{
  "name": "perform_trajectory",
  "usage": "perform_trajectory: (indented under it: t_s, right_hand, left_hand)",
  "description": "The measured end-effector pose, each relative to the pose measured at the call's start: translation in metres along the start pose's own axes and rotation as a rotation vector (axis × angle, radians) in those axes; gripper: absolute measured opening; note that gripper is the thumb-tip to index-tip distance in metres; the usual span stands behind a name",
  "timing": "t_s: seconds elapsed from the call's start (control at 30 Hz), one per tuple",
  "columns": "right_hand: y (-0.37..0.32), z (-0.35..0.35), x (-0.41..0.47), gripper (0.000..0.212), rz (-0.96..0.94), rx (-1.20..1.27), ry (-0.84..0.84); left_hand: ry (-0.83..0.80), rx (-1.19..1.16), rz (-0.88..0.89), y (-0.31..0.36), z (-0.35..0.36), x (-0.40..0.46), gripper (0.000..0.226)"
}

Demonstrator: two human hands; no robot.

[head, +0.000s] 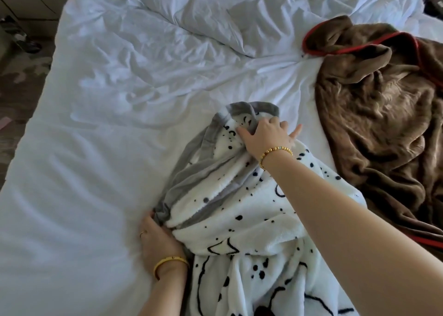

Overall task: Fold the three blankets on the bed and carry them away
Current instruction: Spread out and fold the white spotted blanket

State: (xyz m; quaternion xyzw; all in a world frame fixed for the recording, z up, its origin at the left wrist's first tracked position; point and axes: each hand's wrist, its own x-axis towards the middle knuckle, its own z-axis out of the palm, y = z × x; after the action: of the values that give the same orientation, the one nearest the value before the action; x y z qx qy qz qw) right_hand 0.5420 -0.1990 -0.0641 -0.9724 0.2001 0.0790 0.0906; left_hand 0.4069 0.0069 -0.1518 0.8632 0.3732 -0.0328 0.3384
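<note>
On the bed point(96, 172): white spotted blanket point(251, 220) is lying bunched at the near edge.
Left hand point(158, 239): fingers are gripping its grey border.
Right hand point(266, 133): is pinching the border's far end — some fingers extended.
Brown blanket point(378, 114): is lying crumpled, just right.

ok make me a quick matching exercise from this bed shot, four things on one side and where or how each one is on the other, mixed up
Things:
1. brown blanket
2. white spotted blanket
3. left hand
4. right hand

States:
a. grips the grey edge at the near left of the spotted blanket
b. lies crumpled on the right side of the bed, red trim showing
c. holds the far grey-edged end of the spotted blanket, beaded bracelet on the wrist
d. bunched up in front of the person, held by both hands

Pairs: 1-b, 2-d, 3-a, 4-c
</note>
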Motion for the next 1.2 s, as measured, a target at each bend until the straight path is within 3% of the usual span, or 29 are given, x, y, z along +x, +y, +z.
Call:
perform_trajectory:
  t_s: [0.07,0.13,0.23,0.5,0.57,0.63,0.73,0.8,0.9,1.03,1.2]
  right_hand:
    - [-0.001,0.003,0.008,0.046,0.002,-0.022,-0.006]
    - [0.003,0.001,0.017,0.039,0.074,0.052,0.104]
    - [0.015,-0.003,0.03,0.05,0.23,0.171,0.296]
    - [0.004,0.008,0.029,0.064,-0.178,0.002,0.559]
    - [0.002,0.006,0.034,0.081,-0.169,-0.101,0.438]
    - [0.002,0.006,0.042,0.09,0.014,-0.067,0.176]
    - [0.01,0.006,0.043,0.074,0.285,0.289,-0.066]
    - [0.012,0.019,0.026,0.049,0.277,0.345,-0.078]
    - [0.011,0.048,-0.014,0.033,0.166,0.253,-0.044]
    - [0.023,0.057,-0.05,0.031,0.205,0.302,-0.166]
    - [0.044,0.034,-0.101,0.034,0.324,0.467,-0.31]
  left_hand:
    - [-0.002,0.013,0.002,-0.002,0.002,0.0,0.042]
    - [-0.002,0.03,0.011,-0.005,0.004,-0.001,0.046]
    - [0.006,0.018,0.024,-0.007,0.005,-0.001,0.045]
    - [-0.002,-0.005,0.023,-0.01,0.006,0.001,0.047]
    - [0.006,-0.02,0.031,-0.009,0.006,0.002,0.047]
    - [0.009,-0.019,0.032,-0.008,0.006,0.001,0.046]
    - [0.006,-0.013,0.025,-0.009,0.007,0.002,0.046]
    - [0.005,-0.006,0.03,-0.01,0.008,0.002,0.046]
    - [0.007,-0.019,0.066,-0.01,0.005,0.001,0.044]
    - [-0.065,-0.082,0.084,-0.013,-0.006,0.003,0.038]
    - [-0.4,-0.12,0.104,-0.01,-0.054,0.013,0.035]
